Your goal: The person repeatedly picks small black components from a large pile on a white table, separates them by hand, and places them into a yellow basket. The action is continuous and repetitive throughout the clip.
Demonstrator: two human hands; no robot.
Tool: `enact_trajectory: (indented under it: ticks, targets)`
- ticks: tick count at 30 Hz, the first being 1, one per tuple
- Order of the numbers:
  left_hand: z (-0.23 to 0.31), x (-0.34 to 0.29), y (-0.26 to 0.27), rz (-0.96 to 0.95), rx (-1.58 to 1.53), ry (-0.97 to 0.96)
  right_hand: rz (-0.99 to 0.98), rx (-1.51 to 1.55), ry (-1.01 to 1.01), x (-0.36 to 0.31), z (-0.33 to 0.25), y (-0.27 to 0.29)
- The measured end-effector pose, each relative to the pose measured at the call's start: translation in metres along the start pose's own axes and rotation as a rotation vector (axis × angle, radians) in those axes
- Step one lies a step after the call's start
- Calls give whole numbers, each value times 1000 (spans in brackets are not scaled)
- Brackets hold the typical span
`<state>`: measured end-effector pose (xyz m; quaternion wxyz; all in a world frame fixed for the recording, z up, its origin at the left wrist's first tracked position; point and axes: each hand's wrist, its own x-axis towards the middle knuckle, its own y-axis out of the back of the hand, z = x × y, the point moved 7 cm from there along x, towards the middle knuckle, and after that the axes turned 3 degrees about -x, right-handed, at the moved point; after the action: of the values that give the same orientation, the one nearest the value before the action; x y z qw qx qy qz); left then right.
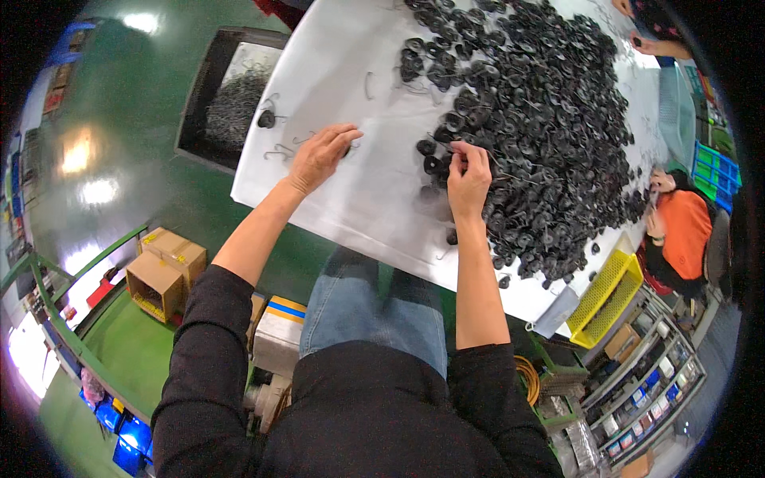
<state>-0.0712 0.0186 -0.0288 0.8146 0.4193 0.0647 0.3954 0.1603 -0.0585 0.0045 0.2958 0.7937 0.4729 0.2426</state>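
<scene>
A large heap of small black round parts [550, 143], many with thin wire hooks, covers the right side of the white table [374, 191]. My right hand [470, 179] is at the heap's near left edge, thumb and fingertips drawn together beside a few loose black parts [430, 164]. What is between them, if anything, is hidden. Farther left, my left hand [319, 158] is just above the tabletop with its fingers bent together. Something small and dark shows under its fingertips, too little to name. Several loose wire hooks [279, 151] and one black part [267, 119] lie beyond it.
A black bin [190, 131] of thin metal pieces stands left of the table. A yellow basket [606, 299] is at the right corner. A person in orange [684, 231] sits at the right; another person's hand [649, 45] reaches in at the far right. Cardboard boxes [155, 283] stand at lower left.
</scene>
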Motion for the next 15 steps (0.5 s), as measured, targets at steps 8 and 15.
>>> enact_trajectory:
  ticks: [8, 15]
  targets:
    - [-67, -35, 74, 467, 543, 463, -380, -502, 229, 5, -22, -72]
    - [-113, -48, 92, 450, 192, 600, -371, 621, -492, 16, 18, -56]
